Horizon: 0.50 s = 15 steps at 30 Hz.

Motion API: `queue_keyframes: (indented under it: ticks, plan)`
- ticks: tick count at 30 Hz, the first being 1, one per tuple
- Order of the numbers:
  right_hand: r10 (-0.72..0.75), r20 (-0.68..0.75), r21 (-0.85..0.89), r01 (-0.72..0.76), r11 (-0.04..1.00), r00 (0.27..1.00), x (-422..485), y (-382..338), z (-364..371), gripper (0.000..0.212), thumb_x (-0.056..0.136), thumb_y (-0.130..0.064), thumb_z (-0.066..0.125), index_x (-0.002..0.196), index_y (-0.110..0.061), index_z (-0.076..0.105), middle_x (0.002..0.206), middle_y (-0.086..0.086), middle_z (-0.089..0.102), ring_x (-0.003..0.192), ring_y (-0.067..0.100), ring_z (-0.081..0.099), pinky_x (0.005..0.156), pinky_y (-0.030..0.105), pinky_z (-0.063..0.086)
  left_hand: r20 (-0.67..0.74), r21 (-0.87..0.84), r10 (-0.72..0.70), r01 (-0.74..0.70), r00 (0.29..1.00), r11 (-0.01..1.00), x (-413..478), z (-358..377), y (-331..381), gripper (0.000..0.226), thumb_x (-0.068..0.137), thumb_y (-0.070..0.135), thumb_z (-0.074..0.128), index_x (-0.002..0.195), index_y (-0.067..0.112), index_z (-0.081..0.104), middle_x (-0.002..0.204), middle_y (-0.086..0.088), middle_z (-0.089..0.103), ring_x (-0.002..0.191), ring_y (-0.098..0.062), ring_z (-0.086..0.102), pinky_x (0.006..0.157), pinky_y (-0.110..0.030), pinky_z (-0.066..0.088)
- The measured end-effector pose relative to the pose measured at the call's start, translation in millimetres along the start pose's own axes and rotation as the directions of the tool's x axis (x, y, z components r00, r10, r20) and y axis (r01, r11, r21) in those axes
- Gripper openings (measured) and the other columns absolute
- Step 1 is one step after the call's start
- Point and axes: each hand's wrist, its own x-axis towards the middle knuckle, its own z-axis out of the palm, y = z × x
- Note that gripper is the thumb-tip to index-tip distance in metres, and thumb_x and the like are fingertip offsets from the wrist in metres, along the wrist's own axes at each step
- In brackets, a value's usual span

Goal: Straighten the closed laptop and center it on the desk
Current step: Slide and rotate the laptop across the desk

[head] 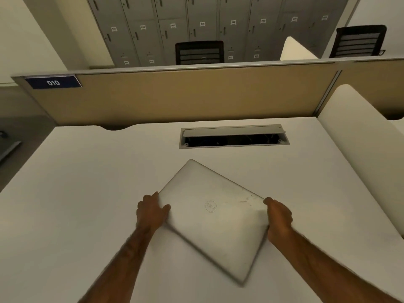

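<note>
Laptop: a closed silver laptop (213, 217) lies on the white surface (87, 193) in the lower middle of the frame, turned diamond-wise, one corner toward the top of the frame and one toward the bottom; a round logo shows on the lid and its lower edges are blurred.
Left hand: the left hand (150, 212) grips the laptop's left corner, thumb on the lid, the other fingers curled around the edge.
Right hand: the right hand (278, 217) clasps the laptop's right corner, fingers wrapped over the edge; whether they reach underneath cannot be told.
Cable slot: a grey-framed slot (234, 136) with its flap raised sits in the surface above the laptop, well apart from it.
Divider: a tan panel (185, 95) runs across the back of the surface, with a blue sign (53, 82) reading 010 at the upper left.
Background: grey numbered lockers (196, 22) and two black chairs (199, 52) stand beyond the panel at the top of the frame.
</note>
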Motion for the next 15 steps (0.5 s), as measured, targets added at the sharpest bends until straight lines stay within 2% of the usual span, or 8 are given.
queue_keyframes:
  ticks: [2, 5, 7, 9, 12, 14, 15]
  plan:
    - [-0.012, 0.035, 0.015, 0.011, 1.0, 0.999, 5, -4, -1, 0.03, 0.079, -0.027, 0.07, 0.102, -0.008, 0.072, 0.128, 0.012, 0.068, 0.126, 0.036, 0.059, 0.109, 0.052, 0.05, -0.015, -0.007, -0.012, 0.012, 1.0, 1.0, -4, 1, -5, 0.058, 0.087, 0.04, 0.059, 0.138, 0.015, 0.049, 0.133, -0.015, 0.053, 0.122, -0.038, 0.05, 0.101, -0.044, 0.045]
    - [-0.05, 0.091, 0.058, 0.045, 0.997, 0.995, 2, 1, -5, 0.045, 0.084, -0.022, 0.072, 0.128, -0.02, 0.065, 0.133, 0.004, 0.055, 0.12, 0.026, 0.059, 0.11, 0.043, 0.047, -0.036, -0.082, -0.021, 0.018, 0.999, 0.996, 1, -3, -6, 0.049, 0.084, 0.026, 0.056, 0.131, 0.013, 0.057, 0.126, -0.015, 0.059, 0.117, -0.038, 0.053, 0.096, -0.043, 0.048]
    - [-0.057, 0.1, 0.061, 0.051, 0.997, 0.993, -2, 11, -12, 0.013, 0.091, -0.014, 0.067, 0.101, -0.021, 0.062, 0.121, 0.008, 0.051, 0.102, 0.025, 0.057, 0.099, 0.04, 0.046, -0.032, -0.126, -0.019, 0.015, 0.999, 0.992, 8, -7, -2, 0.043, 0.081, 0.021, 0.055, 0.123, 0.011, 0.063, 0.12, -0.015, 0.062, 0.112, -0.038, 0.057, 0.093, -0.043, 0.051]
    - [-0.029, 0.1, 0.032, 0.026, 0.999, 0.995, -6, 27, -16, 0.012, 0.092, -0.01, 0.064, 0.086, -0.014, 0.055, 0.106, 0.013, 0.055, 0.092, 0.028, 0.054, 0.084, 0.042, 0.045, -0.018, -0.185, 0.004, -0.007, 1.0, 0.983, 13, -10, 3, 0.034, 0.079, 0.016, 0.053, 0.108, 0.009, 0.068, 0.107, -0.014, 0.066, 0.101, -0.036, 0.062, 0.086, -0.041, 0.055]
    - [-0.015, 0.092, -0.002, 0.015, 1.0, 0.996, -15, 47, -14, 0.009, 0.091, -0.009, 0.065, 0.086, -0.003, 0.061, 0.1, 0.019, 0.064, 0.086, 0.033, 0.06, 0.075, 0.042, 0.047, 0.002, -0.362, 0.003, -0.002, 1.0, 0.932, 16, -13, 10, 0.016, 0.072, 0.013, 0.048, 0.078, 0.008, 0.061, 0.08, -0.008, 0.06, 0.075, -0.023, 0.056, 0.069, -0.034, 0.045]
    - [-0.026, 0.063, -0.025, 0.027, 0.999, 0.998, -18, 51, -8, 0.021, 0.089, -0.015, 0.068, 0.1, 0.004, 0.067, 0.111, 0.025, 0.069, 0.099, 0.044, 0.067, 0.083, 0.047, 0.054, 0.007, -0.431, -0.007, 0.009, 1.0, 0.902, 15, -16, 13, 0.013, 0.072, 0.01, 0.047, 0.075, 0.011, 0.06, 0.074, -0.007, 0.054, 0.069, -0.02, 0.047, 0.066, -0.032, 0.037]
    - [-0.023, 0.042, -0.045, 0.024, 0.999, 0.999, -20, 49, -5, 0.031, 0.088, -0.02, 0.069, 0.106, 0.006, 0.067, 0.117, 0.027, 0.068, 0.106, 0.047, 0.067, 0.089, 0.052, 0.055, 0.008, -0.441, -0.012, 0.015, 1.0, 0.898, 14, -16, 13, 0.014, 0.073, 0.007, 0.047, 0.075, 0.006, 0.061, 0.072, -0.007, 0.052, 0.069, -0.02, 0.045, 0.065, -0.032, 0.036]
